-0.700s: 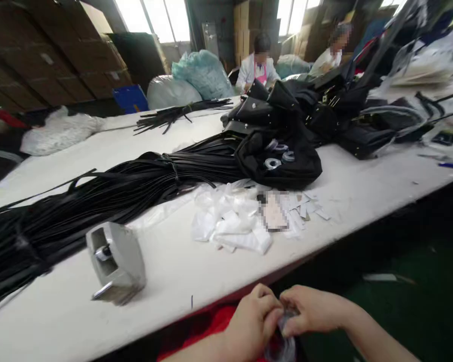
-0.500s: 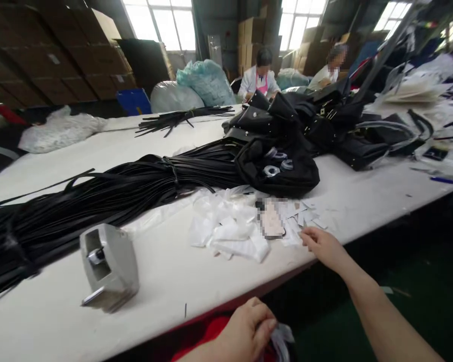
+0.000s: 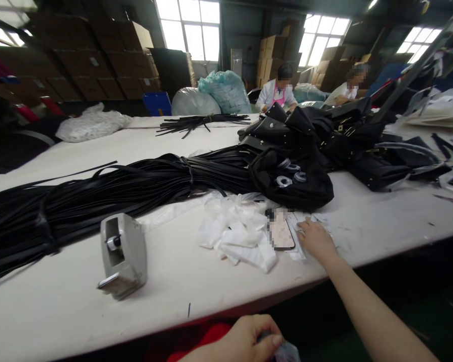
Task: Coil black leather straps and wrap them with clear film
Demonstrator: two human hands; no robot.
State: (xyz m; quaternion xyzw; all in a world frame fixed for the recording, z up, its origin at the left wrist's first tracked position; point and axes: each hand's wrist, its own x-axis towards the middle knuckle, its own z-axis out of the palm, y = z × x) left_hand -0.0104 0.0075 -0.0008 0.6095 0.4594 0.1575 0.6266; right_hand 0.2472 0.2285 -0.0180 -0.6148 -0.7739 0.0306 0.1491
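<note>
My right hand (image 3: 316, 240) reaches out over the white table (image 3: 166, 281) and rests on small white paper slips (image 3: 309, 221) beside a phone (image 3: 281, 232); its fingers are curled down onto the slips. My left hand (image 3: 245, 342) stays low at the table's near edge, closed around a small pale crumpled item (image 3: 287, 352) that I cannot make out. A heap of white plastic bags (image 3: 237, 234) lies left of the phone.
A grey tape dispenser (image 3: 123, 256) stands at the near left. A long bundle of black straps (image 3: 109, 188) runs across the table to a black bag (image 3: 294, 176) and more black bags (image 3: 362, 146). Two people (image 3: 279, 90) sit far behind, among cardboard boxes (image 3: 98, 65).
My right hand left my left hand, reached out to the table and moved further onto the paper slips by the phone. My left hand kept its hold on the pale item.
</note>
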